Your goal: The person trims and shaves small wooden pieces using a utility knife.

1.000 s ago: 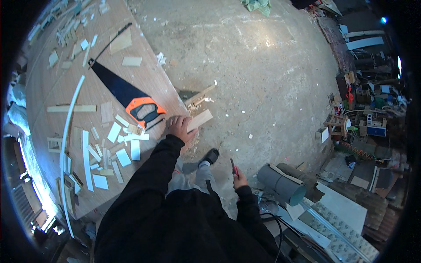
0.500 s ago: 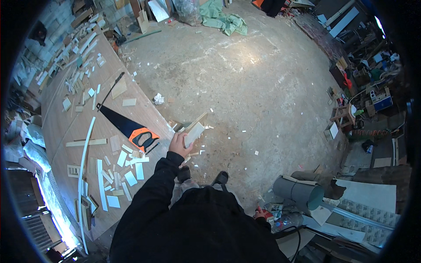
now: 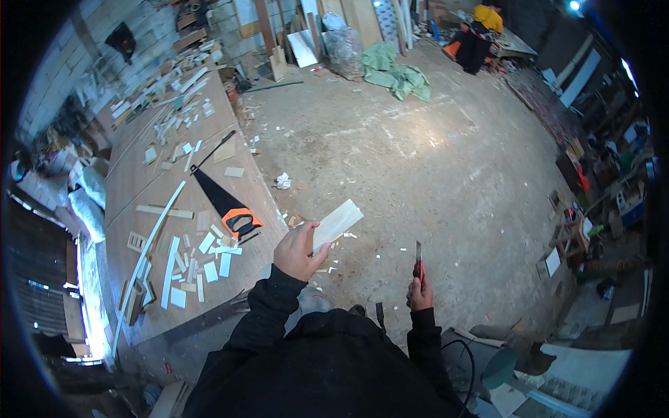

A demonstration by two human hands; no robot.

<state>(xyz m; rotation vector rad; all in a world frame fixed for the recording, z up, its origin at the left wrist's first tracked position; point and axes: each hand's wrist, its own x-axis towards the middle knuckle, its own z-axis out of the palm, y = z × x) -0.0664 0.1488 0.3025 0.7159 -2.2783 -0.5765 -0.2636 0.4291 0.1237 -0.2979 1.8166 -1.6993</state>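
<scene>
My left hand (image 3: 295, 255) is closed on a pale, flat wooden board (image 3: 339, 226) and holds it up over the floor, just off the table's right edge. The board tilts away toward the upper right. In my right hand (image 3: 420, 294), further right, is a red-handled utility knife (image 3: 419, 269) with its narrow blade pointing up and away from me. Knife and board are well apart. Left of my left hand, a handsaw (image 3: 217, 194) with an orange and black handle lies flat on the wooden table.
Several pale wood offcuts (image 3: 210, 272) and a long curved strip (image 3: 148, 258) lie on the table (image 3: 258, 181). Wood chips and crumpled paper (image 3: 283, 181) dot the floor. A grey roll (image 3: 481, 359) sits at lower right. Far back, a person in yellow (image 3: 488, 19) is beside green cloth (image 3: 397, 73).
My right hand has come up from low on the right with the utility knife. My left hand has turned the wooden board and raised it slightly. The whole view has shifted.
</scene>
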